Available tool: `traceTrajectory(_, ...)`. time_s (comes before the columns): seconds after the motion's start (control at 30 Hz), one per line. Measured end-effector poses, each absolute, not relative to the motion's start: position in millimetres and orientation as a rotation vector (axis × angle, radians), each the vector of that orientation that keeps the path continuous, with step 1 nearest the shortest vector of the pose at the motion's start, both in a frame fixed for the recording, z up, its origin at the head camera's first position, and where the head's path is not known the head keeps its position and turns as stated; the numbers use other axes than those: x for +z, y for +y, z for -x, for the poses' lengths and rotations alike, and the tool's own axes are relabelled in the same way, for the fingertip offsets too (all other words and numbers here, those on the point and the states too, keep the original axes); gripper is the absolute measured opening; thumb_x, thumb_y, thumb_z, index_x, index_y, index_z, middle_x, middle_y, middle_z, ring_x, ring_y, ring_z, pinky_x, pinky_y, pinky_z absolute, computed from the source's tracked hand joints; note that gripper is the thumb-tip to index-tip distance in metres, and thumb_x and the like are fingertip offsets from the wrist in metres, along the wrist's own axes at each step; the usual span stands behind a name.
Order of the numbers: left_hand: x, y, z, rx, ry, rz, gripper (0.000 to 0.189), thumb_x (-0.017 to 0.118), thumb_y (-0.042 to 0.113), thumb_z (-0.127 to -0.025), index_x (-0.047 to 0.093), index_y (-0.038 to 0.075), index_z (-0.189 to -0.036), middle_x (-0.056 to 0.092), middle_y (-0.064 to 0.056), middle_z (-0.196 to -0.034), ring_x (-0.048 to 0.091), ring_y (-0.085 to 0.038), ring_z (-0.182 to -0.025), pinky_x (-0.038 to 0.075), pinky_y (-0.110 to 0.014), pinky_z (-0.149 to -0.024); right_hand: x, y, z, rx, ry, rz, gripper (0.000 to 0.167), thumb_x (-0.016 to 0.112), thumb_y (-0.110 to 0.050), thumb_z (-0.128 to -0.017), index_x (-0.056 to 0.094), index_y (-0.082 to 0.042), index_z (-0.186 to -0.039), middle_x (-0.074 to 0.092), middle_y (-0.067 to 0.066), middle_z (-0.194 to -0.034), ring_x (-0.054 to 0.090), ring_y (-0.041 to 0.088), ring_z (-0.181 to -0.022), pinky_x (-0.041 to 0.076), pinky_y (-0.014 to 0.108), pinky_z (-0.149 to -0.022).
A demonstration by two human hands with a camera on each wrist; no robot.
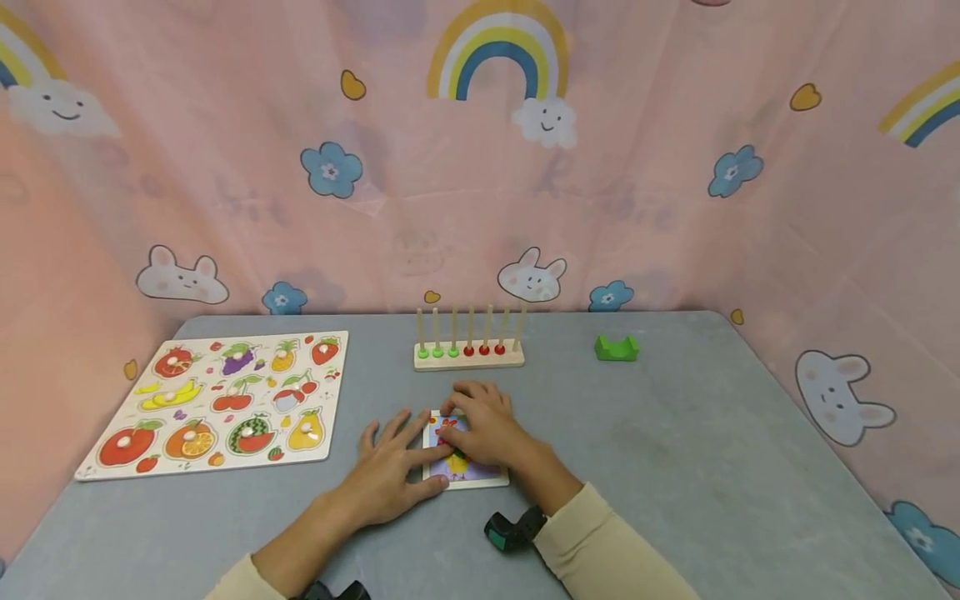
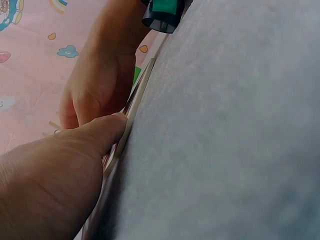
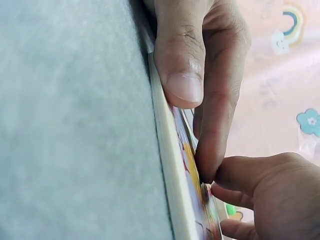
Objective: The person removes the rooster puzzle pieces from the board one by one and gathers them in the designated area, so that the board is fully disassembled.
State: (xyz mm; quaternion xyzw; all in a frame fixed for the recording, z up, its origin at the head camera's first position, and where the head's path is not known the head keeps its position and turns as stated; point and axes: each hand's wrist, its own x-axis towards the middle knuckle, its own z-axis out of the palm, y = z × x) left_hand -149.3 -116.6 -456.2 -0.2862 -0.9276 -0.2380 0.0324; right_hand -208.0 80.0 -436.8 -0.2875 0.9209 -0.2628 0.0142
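A small picture puzzle board (image 1: 487, 479), with red, yellow and purple shapes and a pale wooden edge, lies on the table in front of me. My left hand (image 1: 386, 477) rests on its left side, thumb at the near edge and index finger stretched across the picture. In the right wrist view, that thumb (image 3: 184, 85) presses the board's rim (image 3: 177, 195). My right hand (image 1: 487, 427) reaches over the board's upper part, fingertips touching the picture close to the left index tip. Whether a loose piece lies beneath these fingers is hidden.
A large fruit knob puzzle (image 1: 210, 404) lies at the left. Behind the hands stands a wooden peg rack (image 1: 468, 358) with green and red beads. A green notched block (image 1: 617, 348) sits at the back right. Pink printed cloth hangs behind the grey table (image 1: 675, 483).
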Motion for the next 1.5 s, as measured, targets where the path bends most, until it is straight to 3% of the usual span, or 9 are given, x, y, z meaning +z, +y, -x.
traceTrajectory(0.27, -457.3, -116.6, 148.7, -0.736, -2.866, 0.874, 0.044, 0.063, 0.05, -0.089, 0.066, 0.027, -0.127, 0.034, -0.015, -0.151, 0.022, -0.043, -0.138, 0.009, -0.071, -0.097, -437.8, 77.9, 206.5, -0.821, 2.864, 0.872, 0.011, 0.067, -0.026, -0.088, 0.063, -0.021, -0.097, 0.044, 0.013, -0.142, 0.034, 0.038, -0.127, 0.025, 0.061, -0.097)
traceTrajectory(0.57, -457.5, -116.6, 149.7, -0.724, -2.872, 0.88, 0.045, 0.063, 0.051, -0.089, 0.064, 0.032, -0.13, 0.032, -0.014, -0.152, 0.021, -0.043, -0.138, 0.008, -0.071, -0.097, -439.4, 77.0, 205.6, -0.886, 2.881, 0.845, 0.019, 0.054, 0.0, -0.09, 0.063, -0.017, -0.096, 0.044, 0.015, -0.142, 0.033, 0.039, -0.13, 0.021, 0.062, -0.1)
traceTrajectory(0.77, -457.4, -117.1, 150.4, -0.72, -2.87, 0.877, 0.044, 0.063, 0.05, -0.089, 0.064, 0.032, -0.129, 0.033, -0.013, -0.152, 0.021, -0.043, -0.139, 0.008, -0.072, -0.097, -439.9, 76.0, 206.2, -0.906, 2.895, 0.86, 0.015, 0.055, -0.002, -0.09, 0.061, -0.016, -0.092, 0.046, 0.017, -0.139, 0.035, 0.04, -0.128, 0.023, 0.063, -0.099)
traceTrajectory(1.1, -456.6, -117.3, 151.5, -0.739, -2.846, 0.884, 0.044, 0.064, 0.05, -0.089, 0.066, 0.03, -0.127, 0.034, -0.013, -0.151, 0.021, -0.044, -0.138, 0.009, -0.073, -0.096, -441.5, 78.9, 206.6, -0.935, 2.917, 0.868, 0.02, 0.062, -0.009, -0.084, 0.068, -0.017, -0.102, 0.048, 0.014, -0.136, 0.036, 0.036, -0.126, 0.023, 0.06, -0.1)
traceTrajectory(1.37, -456.4, -117.6, 150.8, -0.742, -2.843, 0.881, 0.043, 0.065, 0.049, -0.088, 0.068, 0.027, -0.125, 0.036, -0.016, -0.15, 0.022, -0.044, -0.137, 0.01, -0.073, -0.096, -444.5, 82.3, 208.4, -0.947, 2.95, 1.015, 0.025, 0.072, -0.018, -0.08, 0.071, -0.017, -0.105, 0.061, -0.001, -0.107, 0.046, 0.023, -0.104, 0.033, 0.05, -0.087)
traceTrajectory(1.5, -457.1, -117.8, 150.3, -0.737, -2.845, 0.879, 0.043, 0.064, 0.049, -0.088, 0.068, 0.027, -0.125, 0.037, -0.015, -0.149, 0.023, -0.044, -0.137, 0.011, -0.072, -0.096, -443.8, 82.7, 207.8, -0.969, 2.908, 1.085, 0.029, 0.073, -0.016, -0.081, 0.071, -0.014, -0.11, 0.065, -0.003, -0.104, 0.047, 0.019, -0.099, 0.034, 0.048, -0.085)
